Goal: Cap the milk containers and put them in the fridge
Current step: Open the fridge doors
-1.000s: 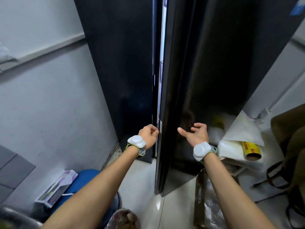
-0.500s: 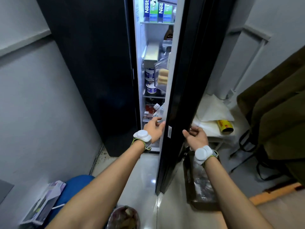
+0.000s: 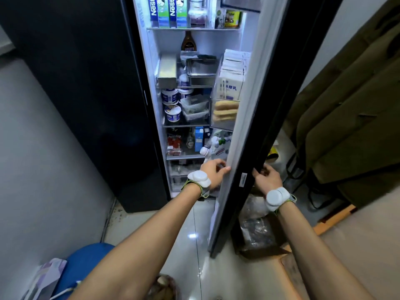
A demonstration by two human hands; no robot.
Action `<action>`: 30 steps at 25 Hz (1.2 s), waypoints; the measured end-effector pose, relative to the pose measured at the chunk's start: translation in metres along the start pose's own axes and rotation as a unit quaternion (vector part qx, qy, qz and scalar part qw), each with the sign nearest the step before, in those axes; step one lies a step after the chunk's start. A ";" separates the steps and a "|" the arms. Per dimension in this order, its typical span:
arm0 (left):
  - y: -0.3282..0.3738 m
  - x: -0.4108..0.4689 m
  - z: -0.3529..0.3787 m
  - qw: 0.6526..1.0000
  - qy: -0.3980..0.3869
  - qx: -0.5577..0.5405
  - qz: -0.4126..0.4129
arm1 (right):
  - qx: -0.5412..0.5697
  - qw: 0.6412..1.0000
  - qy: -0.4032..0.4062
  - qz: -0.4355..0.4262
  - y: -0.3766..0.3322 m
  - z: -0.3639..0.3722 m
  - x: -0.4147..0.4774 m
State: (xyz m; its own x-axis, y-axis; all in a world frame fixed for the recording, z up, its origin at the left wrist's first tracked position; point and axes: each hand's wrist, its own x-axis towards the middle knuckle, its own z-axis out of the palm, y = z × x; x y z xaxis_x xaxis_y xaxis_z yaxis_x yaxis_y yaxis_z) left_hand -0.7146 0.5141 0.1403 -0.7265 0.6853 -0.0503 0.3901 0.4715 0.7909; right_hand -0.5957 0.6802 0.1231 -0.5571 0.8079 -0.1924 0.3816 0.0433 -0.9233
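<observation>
The black fridge door (image 3: 272, 109) stands partly open and the lit shelves show inside. My left hand (image 3: 213, 172) grips the door's inner white edge near the bottom. My right hand (image 3: 267, 178) holds the door's outer black edge at the same height. White milk containers with caps (image 3: 216, 146) lie in the lower door rack just above my left hand. Blue and green milk cartons (image 3: 167, 11) stand on the top shelf.
The shelves hold tubs (image 3: 172, 105), metal trays (image 3: 201, 71) and a blue carton (image 3: 198, 138). A dark green coat (image 3: 346, 105) hangs at right. A box with plastic (image 3: 255, 232) sits on the floor behind the door. A blue stool (image 3: 86, 265) is at lower left.
The fridge door has swung from nearly closed to well open, exposing the shelves. Both hands stayed on the door's edge and moved right with it.
</observation>
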 end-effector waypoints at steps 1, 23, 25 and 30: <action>0.004 0.000 0.006 1.000 -0.002 -0.002 0.003 | 0.005 1.000 -0.003 0.000 0.002 -0.005 0.001; -0.006 -0.033 0.042 0.998 0.029 -0.050 -0.004 | 0.077 0.975 0.116 0.170 0.046 -0.027 -0.041; -0.024 -0.050 0.035 0.997 0.056 -0.050 -0.031 | 0.048 0.981 0.061 0.179 0.053 -0.011 -0.051; -0.067 -0.095 0.008 0.984 0.126 -0.071 -0.102 | 0.041 0.981 -0.073 0.174 0.045 0.049 -0.073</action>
State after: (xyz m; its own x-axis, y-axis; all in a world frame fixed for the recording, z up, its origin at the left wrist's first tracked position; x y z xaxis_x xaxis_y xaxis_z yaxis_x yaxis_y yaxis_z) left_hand -0.6673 0.4222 0.0867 -0.9056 0.4167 -0.0788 0.1515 0.4914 0.8577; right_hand -0.5741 0.5944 0.0792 -0.5062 0.6721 -0.5404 0.5101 -0.2719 -0.8160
